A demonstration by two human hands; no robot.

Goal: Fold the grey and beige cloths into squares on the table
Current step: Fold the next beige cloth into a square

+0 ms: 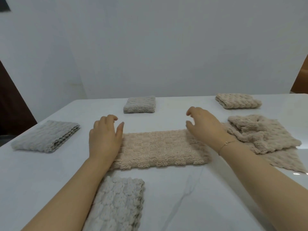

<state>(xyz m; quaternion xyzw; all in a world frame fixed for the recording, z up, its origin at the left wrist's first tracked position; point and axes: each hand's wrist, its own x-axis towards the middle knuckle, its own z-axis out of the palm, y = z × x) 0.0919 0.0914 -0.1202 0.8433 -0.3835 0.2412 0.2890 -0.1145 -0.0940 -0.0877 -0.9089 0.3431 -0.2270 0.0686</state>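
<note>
both bare forearms reach forward from the near edge, palms down. the left hand (104,139) is loosely spread, its fingers (109,118) curled slightly at the tips and the thumb angled out toward the right. the right hand (204,124) is raised a little, its fingers (191,111) bent downward, thumb tucked beneath them. a thin bracelet (225,144) circles the right wrist, behind those fingers.

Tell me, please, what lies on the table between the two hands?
In the head view, the left hand and right hand flank a beige cloth folded into a strip.
</note>
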